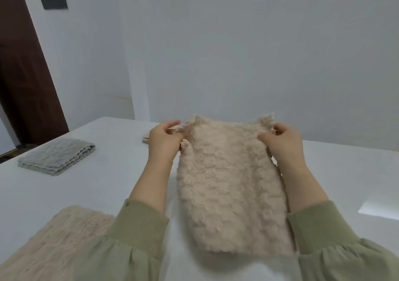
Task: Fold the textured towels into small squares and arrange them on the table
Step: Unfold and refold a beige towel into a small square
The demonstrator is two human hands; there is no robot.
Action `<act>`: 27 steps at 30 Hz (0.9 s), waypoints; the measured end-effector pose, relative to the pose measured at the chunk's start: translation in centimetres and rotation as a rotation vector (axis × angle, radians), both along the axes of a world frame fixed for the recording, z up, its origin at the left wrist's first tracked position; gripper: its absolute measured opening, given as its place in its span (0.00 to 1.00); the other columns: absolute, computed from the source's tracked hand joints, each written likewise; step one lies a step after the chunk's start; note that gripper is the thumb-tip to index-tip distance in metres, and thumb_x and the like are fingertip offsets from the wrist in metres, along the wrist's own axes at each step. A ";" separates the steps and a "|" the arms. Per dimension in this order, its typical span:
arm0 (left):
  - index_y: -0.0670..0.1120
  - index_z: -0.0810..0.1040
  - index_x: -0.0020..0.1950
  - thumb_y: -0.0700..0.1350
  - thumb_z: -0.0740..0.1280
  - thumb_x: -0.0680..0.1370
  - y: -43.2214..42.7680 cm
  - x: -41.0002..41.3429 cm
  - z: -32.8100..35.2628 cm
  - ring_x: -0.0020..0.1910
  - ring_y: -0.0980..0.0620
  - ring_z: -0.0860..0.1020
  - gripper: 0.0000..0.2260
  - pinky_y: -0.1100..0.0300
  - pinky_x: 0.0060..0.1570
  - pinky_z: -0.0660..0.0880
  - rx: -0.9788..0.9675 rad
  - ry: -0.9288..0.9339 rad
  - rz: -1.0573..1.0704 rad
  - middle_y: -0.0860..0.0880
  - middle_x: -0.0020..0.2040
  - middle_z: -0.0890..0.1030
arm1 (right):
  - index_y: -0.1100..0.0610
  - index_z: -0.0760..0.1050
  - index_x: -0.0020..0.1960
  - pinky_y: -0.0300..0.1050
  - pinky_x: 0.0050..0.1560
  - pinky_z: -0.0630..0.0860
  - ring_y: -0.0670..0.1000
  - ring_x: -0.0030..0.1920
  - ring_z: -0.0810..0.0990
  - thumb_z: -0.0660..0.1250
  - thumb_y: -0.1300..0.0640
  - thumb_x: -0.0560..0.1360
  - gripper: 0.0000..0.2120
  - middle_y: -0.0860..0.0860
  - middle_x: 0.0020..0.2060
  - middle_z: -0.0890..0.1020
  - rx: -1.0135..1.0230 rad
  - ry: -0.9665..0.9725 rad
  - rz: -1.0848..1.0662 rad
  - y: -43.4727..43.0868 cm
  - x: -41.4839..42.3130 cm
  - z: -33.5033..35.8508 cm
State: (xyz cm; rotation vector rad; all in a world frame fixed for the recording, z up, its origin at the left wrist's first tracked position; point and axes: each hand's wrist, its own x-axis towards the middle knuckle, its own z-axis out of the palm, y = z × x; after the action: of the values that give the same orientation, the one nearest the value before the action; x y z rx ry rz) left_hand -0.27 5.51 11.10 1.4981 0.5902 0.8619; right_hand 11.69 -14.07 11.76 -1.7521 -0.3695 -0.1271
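Note:
A beige fluffy towel (228, 185) lies as a long strip down the middle of the white table (108, 172). My left hand (165, 139) pinches its far left corner and my right hand (280, 140) pinches its far right corner; both corners are lifted a little off the table. A grey towel (57, 156) lies folded into a small square at the left. Another beige fluffy towel (56, 239) lies unfolded at the near left, partly under my left sleeve. A bit of a further beige cloth (145, 139) peeks out behind my left hand.
A white wall stands right behind the table's far edge. A dark brown door (23, 69) is at the far left. A bright patch of light (380, 208) falls on the table at the right.

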 end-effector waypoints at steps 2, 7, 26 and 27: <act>0.50 0.56 0.76 0.42 0.67 0.76 0.7 0.7 -1.8 0.66 0.45 0.70 0.32 0.50 0.65 0.69 0.174 0.222 0.042 0.45 0.69 0.68 | 0.56 0.66 0.70 0.41 0.55 0.66 0.53 0.57 0.73 0.65 0.62 0.74 0.25 0.52 0.59 0.73 -0.152 -0.040 -0.140 0.3 1.1 -2.6; 0.51 0.43 0.77 0.45 0.63 0.78 -0.5 2.4 -6.2 0.76 0.44 0.48 0.35 0.44 0.72 0.56 0.707 0.701 0.104 0.47 0.78 0.47 | 0.58 0.49 0.76 0.55 0.71 0.56 0.61 0.73 0.54 0.60 0.64 0.73 0.34 0.59 0.75 0.54 -0.746 -0.195 -0.206 2.0 2.0 -8.0; 0.47 0.77 0.55 0.50 0.60 0.77 -5.3 -1.5 -9.9 0.53 0.52 0.70 0.12 0.56 0.51 0.70 1.256 0.549 -0.363 0.52 0.51 0.75 | 0.57 0.73 0.52 0.50 0.53 0.71 0.55 0.53 0.72 0.56 0.50 0.77 0.13 0.54 0.51 0.76 -1.063 -0.449 0.132 0.8 -5.0 -9.3; 0.47 0.76 0.57 0.49 0.61 0.76 -5.3 -1.9 -9.9 0.54 0.52 0.69 0.12 0.56 0.53 0.70 1.236 0.565 -0.384 0.52 0.53 0.75 | 0.57 0.73 0.53 0.50 0.54 0.71 0.55 0.54 0.71 0.56 0.50 0.77 0.13 0.54 0.51 0.76 -1.078 -0.432 0.155 0.5 -5.3 -9.6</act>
State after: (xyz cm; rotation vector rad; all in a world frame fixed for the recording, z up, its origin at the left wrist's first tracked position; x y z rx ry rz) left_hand -2.14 0.19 1.22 2.9132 0.0794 0.4536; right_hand 6.35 -13.54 2.17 -2.7442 -1.0191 -0.2190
